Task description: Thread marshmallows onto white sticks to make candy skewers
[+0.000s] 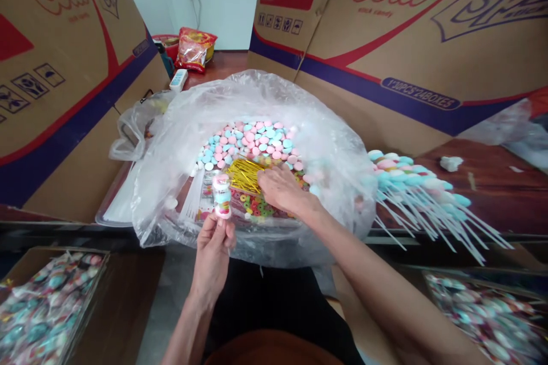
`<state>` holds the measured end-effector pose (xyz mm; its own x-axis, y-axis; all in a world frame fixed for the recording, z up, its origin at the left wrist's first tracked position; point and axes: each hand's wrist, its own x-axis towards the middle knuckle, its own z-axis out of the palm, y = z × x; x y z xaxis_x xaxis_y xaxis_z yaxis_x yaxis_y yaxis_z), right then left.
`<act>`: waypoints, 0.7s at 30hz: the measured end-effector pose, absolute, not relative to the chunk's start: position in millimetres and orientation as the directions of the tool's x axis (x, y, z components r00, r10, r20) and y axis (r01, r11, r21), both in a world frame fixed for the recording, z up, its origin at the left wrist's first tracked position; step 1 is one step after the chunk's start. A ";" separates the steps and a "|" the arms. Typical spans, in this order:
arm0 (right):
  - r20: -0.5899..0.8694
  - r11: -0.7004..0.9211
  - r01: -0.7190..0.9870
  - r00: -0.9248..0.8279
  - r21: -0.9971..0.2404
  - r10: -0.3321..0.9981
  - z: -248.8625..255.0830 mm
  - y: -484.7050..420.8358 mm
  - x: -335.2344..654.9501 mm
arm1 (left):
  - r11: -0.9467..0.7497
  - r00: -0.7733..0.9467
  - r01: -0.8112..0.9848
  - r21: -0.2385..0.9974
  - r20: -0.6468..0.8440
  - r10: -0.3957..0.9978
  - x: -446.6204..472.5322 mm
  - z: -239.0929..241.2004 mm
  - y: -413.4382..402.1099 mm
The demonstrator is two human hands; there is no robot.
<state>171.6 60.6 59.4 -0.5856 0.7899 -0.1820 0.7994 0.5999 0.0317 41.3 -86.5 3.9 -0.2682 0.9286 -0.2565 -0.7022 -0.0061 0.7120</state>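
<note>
My left hand (216, 245) is closed around the bottom of an upright marshmallow stick (222, 197) in a clear wrapper, with pink, white and blue pieces and coloured rings stacked in it. Gold twist ties (245, 175) lie in a heap at the middle, and my right hand (280, 187) has its fingers pinched at the heap's right side. The fingertips are partly hidden among the ties. Below the ties are small coloured candy rings (254, 205). Behind them spreads a pile of pink and blue marshmallows (257, 140). White paper sticks (194, 197) lie left of the wrapped stick.
A crumpled clear plastic sheet (342, 148) surrounds the candy. Marshmallow sticks (423, 182) are piled at the right. Large cardboard boxes (205, 348) wall both sides (363, 68). Open boxes of wrapped candy stand low at left (51, 296) and right (488, 313). A red snack bag (194, 48) lies behind.
</note>
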 end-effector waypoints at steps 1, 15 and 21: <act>-0.175 0.597 0.801 -0.582 0.046 0.794 60.9 60.2 173.6 | -0.002 -0.269 -0.704 0.710 -0.265 0.926 41.1 4.3 -84.6; -0.131 0.489 0.868 -0.496 -0.082 0.858 60.6 53.6 163.3 | -0.010 -0.364 -0.649 0.761 -0.299 0.882 56.0 7.7 -72.9; -0.169 0.452 0.888 -0.459 -0.084 0.872 54.3 56.6 156.3 | -0.043 -0.393 -0.612 0.789 -0.258 0.883 51.5 10.3 -76.0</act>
